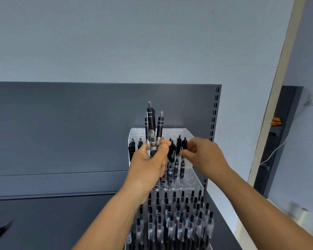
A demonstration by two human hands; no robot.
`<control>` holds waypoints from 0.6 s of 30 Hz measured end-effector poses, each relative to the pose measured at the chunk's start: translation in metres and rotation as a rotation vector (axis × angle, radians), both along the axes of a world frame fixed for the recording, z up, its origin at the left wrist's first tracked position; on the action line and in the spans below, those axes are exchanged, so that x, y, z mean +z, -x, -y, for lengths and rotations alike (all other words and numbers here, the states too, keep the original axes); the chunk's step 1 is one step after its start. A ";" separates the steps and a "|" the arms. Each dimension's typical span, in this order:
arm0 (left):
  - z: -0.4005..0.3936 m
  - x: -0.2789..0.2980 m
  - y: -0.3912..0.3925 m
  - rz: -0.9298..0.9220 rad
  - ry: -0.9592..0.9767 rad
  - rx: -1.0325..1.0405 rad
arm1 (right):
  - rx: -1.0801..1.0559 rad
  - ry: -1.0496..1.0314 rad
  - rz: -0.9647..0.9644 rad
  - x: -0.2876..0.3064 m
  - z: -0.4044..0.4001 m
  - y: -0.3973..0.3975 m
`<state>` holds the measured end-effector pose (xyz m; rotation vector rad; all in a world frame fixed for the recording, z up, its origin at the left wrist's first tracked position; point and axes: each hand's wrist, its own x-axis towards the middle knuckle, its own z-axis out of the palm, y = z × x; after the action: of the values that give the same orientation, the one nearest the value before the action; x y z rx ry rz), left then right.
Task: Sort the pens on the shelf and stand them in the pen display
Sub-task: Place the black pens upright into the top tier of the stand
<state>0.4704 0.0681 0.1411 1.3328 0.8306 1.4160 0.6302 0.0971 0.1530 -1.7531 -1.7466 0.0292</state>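
Observation:
A clear acrylic stepped pen display (pixel 188 179) stands on the dark shelf at centre right. Its lowest step is packed with several black-capped pens (pixel 177 219); the middle step holds a few, and the top step (pixel 172 132) has a few black ones. My left hand (pixel 148 165) grips a bundle of black and clear pens (pixel 153 130), upright in front of the display's left side. My right hand (pixel 204 156) is at the middle step, its fingertips pinching a black pen (pixel 182 144) that stands there.
The dark grey shelf board (pixel 52 222) stretches left of the display, with a loose black pen (pixel 0 231) at the far left edge. A slotted upright (pixel 213 123) ends the shelf's back panel on the right. A blue-grey wall rises behind.

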 end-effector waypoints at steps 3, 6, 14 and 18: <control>0.001 0.001 0.002 -0.005 0.006 0.003 | 0.044 -0.101 -0.056 0.001 0.003 -0.001; 0.002 0.001 0.003 0.007 0.017 -0.006 | 0.142 -0.161 0.075 0.003 0.006 0.000; 0.006 0.001 0.006 -0.014 0.018 -0.030 | 0.212 -0.101 0.191 0.004 0.004 0.000; 0.008 -0.001 0.005 -0.008 0.023 -0.032 | 0.221 0.000 0.201 0.003 0.007 -0.003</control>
<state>0.4655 0.0602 0.1397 1.3296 0.8243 1.3733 0.6336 0.0903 0.1555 -1.6013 -2.0794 -0.0543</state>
